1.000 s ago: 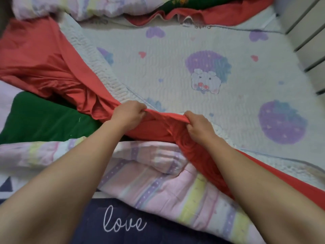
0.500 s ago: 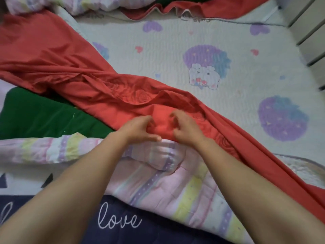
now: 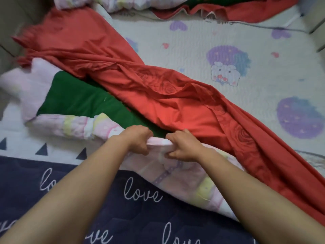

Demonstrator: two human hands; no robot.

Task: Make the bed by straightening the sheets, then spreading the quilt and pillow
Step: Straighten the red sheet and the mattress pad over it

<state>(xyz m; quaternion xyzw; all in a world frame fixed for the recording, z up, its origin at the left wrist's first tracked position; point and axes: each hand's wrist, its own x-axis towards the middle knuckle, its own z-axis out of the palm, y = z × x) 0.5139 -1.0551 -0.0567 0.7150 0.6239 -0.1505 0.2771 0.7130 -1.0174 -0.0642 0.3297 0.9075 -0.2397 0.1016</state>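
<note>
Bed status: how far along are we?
Done: little. The red sheet lies bunched diagonally across the pad.
In hand: left hand and right hand both grip the quilt by its edge.
Left: flatten the red sheet and spread the quilt. I can't pick out a pillow.

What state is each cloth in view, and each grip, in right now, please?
striped quilt: bunched, edge held by both grips.
left grip: curled round the quilt's edge.
right grip: pinching the same edge.
red sheet: crumpled in a diagonal band.
green cloth: partly covered by the red sheet.
printed pad: flat, mostly uncovered.
</note>
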